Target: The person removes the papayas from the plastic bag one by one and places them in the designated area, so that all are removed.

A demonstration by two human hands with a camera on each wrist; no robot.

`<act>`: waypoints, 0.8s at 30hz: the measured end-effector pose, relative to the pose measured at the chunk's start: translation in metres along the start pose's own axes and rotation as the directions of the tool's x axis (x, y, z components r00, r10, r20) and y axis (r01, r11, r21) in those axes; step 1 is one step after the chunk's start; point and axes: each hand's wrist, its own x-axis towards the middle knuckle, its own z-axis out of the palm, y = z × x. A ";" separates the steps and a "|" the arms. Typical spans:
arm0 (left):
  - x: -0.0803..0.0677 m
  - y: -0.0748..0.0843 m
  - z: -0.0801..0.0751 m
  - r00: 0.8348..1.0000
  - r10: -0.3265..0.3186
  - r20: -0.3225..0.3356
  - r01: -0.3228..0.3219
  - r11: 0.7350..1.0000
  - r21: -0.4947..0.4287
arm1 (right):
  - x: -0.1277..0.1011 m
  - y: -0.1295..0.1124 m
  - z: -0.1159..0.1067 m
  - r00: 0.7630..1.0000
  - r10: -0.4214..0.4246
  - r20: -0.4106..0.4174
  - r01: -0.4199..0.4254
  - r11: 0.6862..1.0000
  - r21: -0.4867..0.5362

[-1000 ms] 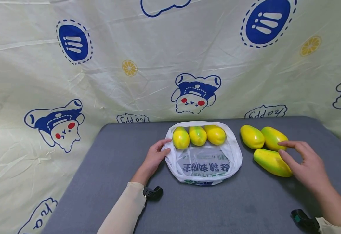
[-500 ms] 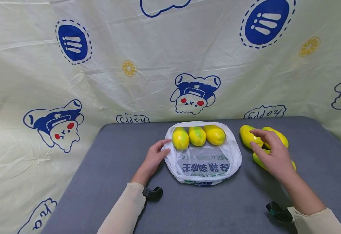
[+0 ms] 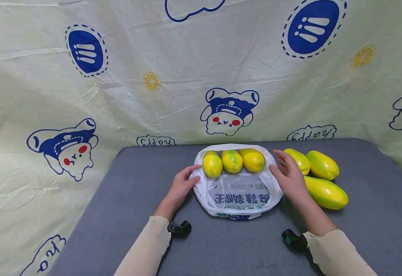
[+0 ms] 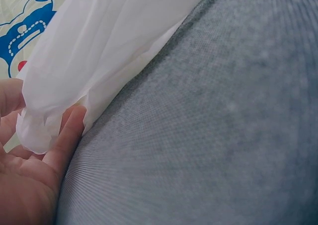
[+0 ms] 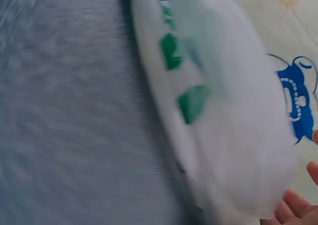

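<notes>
A white plastic bag (image 3: pixel 205 193) with printed lettering lies with its mouth spread wide. Three glossy yellow-green fruits (image 3: pixel 232 161) sit in a row at its far side. At the bag's left rim, my left hand (image 3: pixel 181 187) holds the plastic; the left wrist view shows the film between its thumb and fingers (image 4: pixel 69 130). My right hand (image 3: pixel 290 180) is at the right rim, fingers spread and holding nothing. In the right wrist view, its fingertips (image 5: pixel 297 202) appear beside the bag's white wall (image 5: pixel 238 135).
Right of the bag, three more yellow-green fruits lie together: a long papaya-shaped one (image 3: pixel 326 193) in front, one (image 3: pixel 322 165) behind it and another (image 3: pixel 299 161) partly behind my right hand. Everything rests on a grey cloth-covered table (image 3: pixel 125 191). A printed curtain (image 3: pixel 125 103) hangs behind.
My right hand has moved left from over the loose fruits to the bag's right rim, uncovering more of them. The left hand stays at the bag's left rim.
</notes>
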 end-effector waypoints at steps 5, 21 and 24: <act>0.001 -0.001 -0.002 1.000 0.007 -0.007 -0.007 1.000 0.002 | 0.003 0.011 0.006 0.999 0.026 0.037 -0.028 0.998 0.061; -0.003 0.001 0.000 0.999 -0.010 -0.032 0.011 0.999 0.031 | 0.003 0.031 0.012 0.978 0.103 0.183 -0.135 0.975 0.174; -0.004 0.001 0.002 0.998 -0.019 -0.061 0.021 0.999 0.034 | 0.003 0.031 0.011 0.978 0.105 0.179 -0.135 0.977 0.167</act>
